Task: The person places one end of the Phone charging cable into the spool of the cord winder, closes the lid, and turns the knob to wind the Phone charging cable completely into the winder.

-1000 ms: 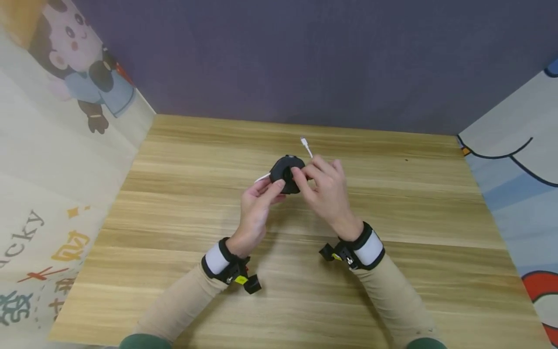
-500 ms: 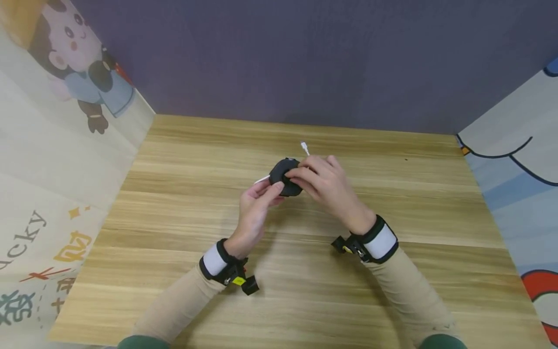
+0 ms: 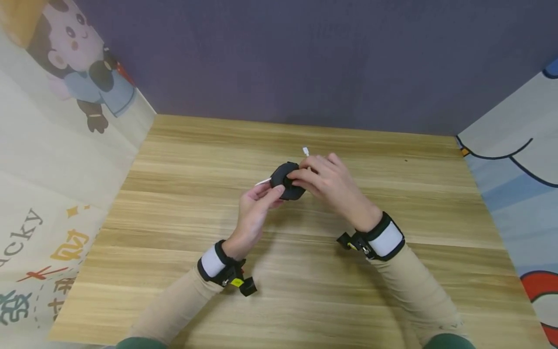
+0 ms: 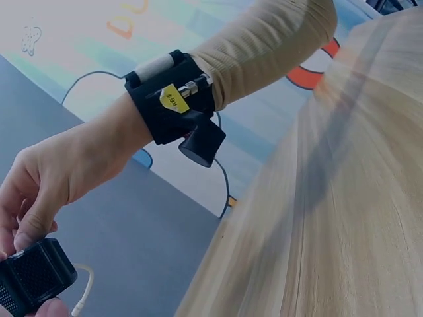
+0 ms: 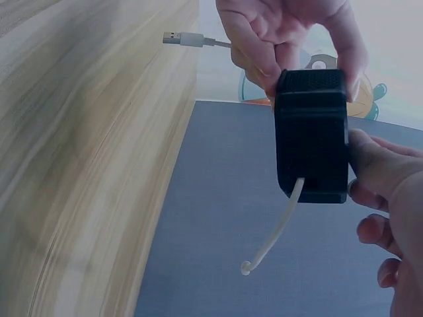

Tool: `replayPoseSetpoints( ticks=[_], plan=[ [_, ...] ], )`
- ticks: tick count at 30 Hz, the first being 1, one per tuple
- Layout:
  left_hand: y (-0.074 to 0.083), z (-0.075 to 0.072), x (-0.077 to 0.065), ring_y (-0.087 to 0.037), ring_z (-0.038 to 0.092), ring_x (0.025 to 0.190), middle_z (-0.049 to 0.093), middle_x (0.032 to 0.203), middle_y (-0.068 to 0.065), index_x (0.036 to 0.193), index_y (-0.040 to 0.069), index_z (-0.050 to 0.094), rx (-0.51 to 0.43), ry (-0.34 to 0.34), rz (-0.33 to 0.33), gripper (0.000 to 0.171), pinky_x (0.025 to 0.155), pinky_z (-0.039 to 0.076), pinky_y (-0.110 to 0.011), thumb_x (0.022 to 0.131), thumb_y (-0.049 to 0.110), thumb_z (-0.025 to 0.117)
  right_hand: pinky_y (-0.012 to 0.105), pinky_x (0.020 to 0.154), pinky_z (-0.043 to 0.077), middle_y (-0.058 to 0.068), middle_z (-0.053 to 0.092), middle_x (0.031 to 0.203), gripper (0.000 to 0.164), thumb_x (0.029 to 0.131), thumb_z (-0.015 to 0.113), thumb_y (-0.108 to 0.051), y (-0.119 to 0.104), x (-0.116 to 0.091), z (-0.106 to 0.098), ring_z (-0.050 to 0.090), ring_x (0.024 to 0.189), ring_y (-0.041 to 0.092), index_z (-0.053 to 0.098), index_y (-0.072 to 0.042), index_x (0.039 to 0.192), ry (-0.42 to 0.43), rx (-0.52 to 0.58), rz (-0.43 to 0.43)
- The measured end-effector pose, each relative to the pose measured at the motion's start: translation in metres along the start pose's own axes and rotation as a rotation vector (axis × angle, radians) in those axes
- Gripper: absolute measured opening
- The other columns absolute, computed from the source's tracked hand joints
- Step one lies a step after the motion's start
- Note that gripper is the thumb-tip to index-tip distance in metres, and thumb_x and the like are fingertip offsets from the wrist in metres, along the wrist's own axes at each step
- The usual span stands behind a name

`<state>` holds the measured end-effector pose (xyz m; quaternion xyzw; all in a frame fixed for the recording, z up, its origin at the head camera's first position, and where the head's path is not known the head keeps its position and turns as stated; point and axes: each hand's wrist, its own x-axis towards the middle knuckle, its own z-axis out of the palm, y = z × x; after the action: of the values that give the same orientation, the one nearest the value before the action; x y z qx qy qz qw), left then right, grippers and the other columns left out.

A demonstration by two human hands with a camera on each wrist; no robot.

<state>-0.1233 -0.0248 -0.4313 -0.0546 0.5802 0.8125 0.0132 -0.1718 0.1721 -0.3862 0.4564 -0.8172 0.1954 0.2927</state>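
A black cable winder (image 3: 280, 177), ring-like with flat sides, is held above the table. My left hand (image 3: 254, 213) grips its lower left edge, thumb on the face. At its centre hole and right edge, my right hand (image 3: 329, 182) pinches it with bent fingers. A white cable's small connector (image 3: 305, 150) sticks up past the right fingers. In the right wrist view, white cable (image 5: 277, 228) leaves a slot in the winder's rim, and a USB plug (image 5: 184, 39) extends out beside the left hand. The right fingertips are partly hidden.
Beneath both hands lies a wood-grain table (image 3: 279, 300). A dark blue-grey panel (image 3: 305, 63) stands along its far edge. Printed cartoon walls flank it on the left (image 3: 52, 145) and right (image 3: 519, 194). Each wrist wears a strapped camera.
My right wrist has swung right as its fingers turned at the winder's centre. The small connector has drawn down closer to the fingers. The left hand has barely moved.
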Motion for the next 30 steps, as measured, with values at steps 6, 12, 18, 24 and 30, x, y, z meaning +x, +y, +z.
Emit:
replayPoseSetpoints(
  ticks=[6,12,18,24,30],
  plan=[
    [-0.001,0.000,0.000,-0.011,0.072,0.081,0.075,0.107,-0.014,0.125,-0.009,0.066,0.017,-0.025,-0.023,0.034,0.091,0.062,-0.042,0.095,0.006,0.071,0.038,0.069,0.038,0.005,0.067,0.097,0.021,0.085,0.085,-0.019,0.002,0.000,-0.005,0.063,0.083,0.022,0.079,-0.015,0.104,-0.016,-0.013,-0.019],
    [0.000,0.001,-0.002,-0.011,0.071,0.081,0.075,0.107,-0.014,0.125,-0.010,0.066,0.021,-0.039,-0.023,0.033,0.085,0.062,-0.031,0.096,0.006,0.070,0.036,0.068,0.036,0.002,0.066,0.094,0.022,0.084,0.084,-0.022,0.004,0.001,-0.010,0.059,0.078,0.019,0.080,-0.017,0.105,-0.057,-0.017,-0.028],
    [-0.001,0.001,-0.002,-0.011,0.071,0.081,0.075,0.108,-0.014,0.125,-0.009,0.066,0.020,-0.048,-0.023,0.033,0.082,0.062,-0.027,0.096,0.006,0.070,0.036,0.068,0.034,0.001,0.067,0.094,0.022,0.087,0.080,-0.026,0.004,0.003,-0.014,0.058,0.078,0.017,0.080,-0.017,0.107,-0.098,-0.049,-0.027],
    [0.000,0.000,-0.002,-0.011,0.072,0.081,0.075,0.109,-0.016,0.125,-0.010,0.065,0.022,-0.046,-0.023,0.035,0.081,0.062,-0.028,0.095,0.007,0.070,0.036,0.067,0.035,0.001,0.066,0.093,0.021,0.088,0.080,-0.027,0.004,0.003,-0.012,0.057,0.077,0.018,0.079,-0.017,0.107,-0.093,-0.058,-0.035],
    [-0.001,-0.001,-0.002,-0.012,0.072,0.082,0.074,0.109,-0.015,0.124,-0.008,0.066,0.028,-0.050,-0.028,0.033,0.082,0.062,-0.029,0.096,0.007,0.070,0.037,0.068,0.035,0.000,0.066,0.092,0.021,0.088,0.080,-0.029,0.004,0.003,-0.012,0.058,0.077,0.018,0.079,-0.018,0.105,-0.091,-0.078,-0.034]
  ],
)
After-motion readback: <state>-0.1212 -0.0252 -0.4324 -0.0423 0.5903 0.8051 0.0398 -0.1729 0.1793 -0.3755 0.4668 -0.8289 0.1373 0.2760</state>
